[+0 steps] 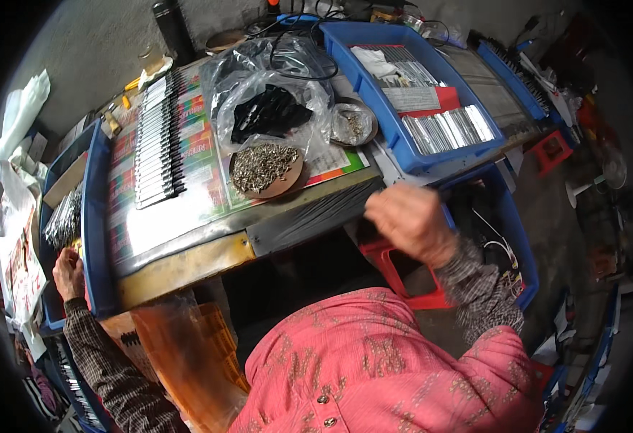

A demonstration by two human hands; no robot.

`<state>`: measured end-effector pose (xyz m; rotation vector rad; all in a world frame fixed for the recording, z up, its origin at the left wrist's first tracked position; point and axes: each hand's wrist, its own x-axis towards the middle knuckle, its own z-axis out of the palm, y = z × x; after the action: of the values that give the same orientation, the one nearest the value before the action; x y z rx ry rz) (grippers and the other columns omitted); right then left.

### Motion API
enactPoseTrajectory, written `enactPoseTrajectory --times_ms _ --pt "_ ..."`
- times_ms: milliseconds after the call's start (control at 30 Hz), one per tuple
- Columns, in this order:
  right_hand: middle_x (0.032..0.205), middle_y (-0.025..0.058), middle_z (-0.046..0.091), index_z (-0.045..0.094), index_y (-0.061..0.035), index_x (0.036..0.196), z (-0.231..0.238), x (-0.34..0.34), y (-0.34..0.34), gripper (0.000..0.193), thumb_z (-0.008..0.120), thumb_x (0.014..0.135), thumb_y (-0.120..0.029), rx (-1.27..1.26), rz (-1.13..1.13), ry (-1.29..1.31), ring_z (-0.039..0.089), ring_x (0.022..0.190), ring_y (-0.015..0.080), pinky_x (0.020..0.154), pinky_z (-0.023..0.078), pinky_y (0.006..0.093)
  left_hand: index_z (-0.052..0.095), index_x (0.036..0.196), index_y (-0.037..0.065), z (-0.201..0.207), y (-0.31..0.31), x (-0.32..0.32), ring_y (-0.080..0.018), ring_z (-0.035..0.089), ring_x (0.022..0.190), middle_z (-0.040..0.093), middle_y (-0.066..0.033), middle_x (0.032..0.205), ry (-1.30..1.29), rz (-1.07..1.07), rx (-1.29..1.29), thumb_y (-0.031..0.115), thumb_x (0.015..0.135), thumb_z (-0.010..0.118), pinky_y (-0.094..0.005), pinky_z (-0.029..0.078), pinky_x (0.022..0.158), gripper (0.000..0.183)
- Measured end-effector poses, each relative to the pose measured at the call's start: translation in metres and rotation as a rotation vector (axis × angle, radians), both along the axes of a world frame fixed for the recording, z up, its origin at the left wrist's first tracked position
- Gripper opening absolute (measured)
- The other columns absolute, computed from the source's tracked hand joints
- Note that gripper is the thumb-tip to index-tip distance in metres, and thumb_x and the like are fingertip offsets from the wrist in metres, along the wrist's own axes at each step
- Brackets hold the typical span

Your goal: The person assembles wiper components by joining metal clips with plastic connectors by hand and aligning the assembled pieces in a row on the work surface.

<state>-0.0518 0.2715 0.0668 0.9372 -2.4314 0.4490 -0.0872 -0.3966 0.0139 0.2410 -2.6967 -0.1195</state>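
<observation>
My left hand [69, 274] reaches into a long blue bin [100, 238] at the left edge of the table. Its fingers are bent down beside a heap of thin metal strips [65, 219], and the bin's shade hides whether they grip anything. My right hand [412, 222] hovers off the table's front edge, curled closed and slightly blurred; what it holds, if anything, does not show. Between the hands a round brown dish [280, 186] is heaped with small metal pins [259, 167]. Behind it a clear plastic bag holds black parts [269, 114]. Slim metal slides [159, 144] lie in a neat row on the left.
A blue tray [417, 155] with silvery strips stands back right, beside a small bag-lined bowl [352, 123]. Below my right hand are a red stool [403, 278] and another blue bin [508, 209]. A black flask [173, 32] stands at the wall. Orange plastic sheeting [186, 346] hangs under the table.
</observation>
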Motion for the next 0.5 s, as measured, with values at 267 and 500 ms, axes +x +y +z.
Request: enactPoseTrajectory --times_ms 267,500 --pt "0.095 0.0187 0.061 0.06 -0.002 0.101 -0.165 0.02 -0.027 0.024 0.064 0.079 -0.012 0.06 -0.174 -0.357 0.062 0.088 0.0338 0.073 0.051 0.0446 0.054 0.084 0.001 0.008 0.018 0.0 -0.0237 0.061 0.064 0.06 -0.0125 0.072 0.01 -0.058 0.045 0.004 0.077 0.063 -0.0352 0.048 0.062 0.012" --pt "0.103 0.0186 0.061 0.061 -0.0001 0.101 -0.192 0.002 -0.039 0.022 0.054 0.084 -0.011 0.21 -0.132 -0.268 0.06 0.096 0.0356 0.083 0.05 0.0444 0.055 0.084 0.0 0.012 0.019 0.003 -0.0214 0.061 0.063 0.06 -0.0117 0.07 -0.008 -0.029 0.09 0.004 0.077 0.063 -0.0335 0.048 0.062 0.01"
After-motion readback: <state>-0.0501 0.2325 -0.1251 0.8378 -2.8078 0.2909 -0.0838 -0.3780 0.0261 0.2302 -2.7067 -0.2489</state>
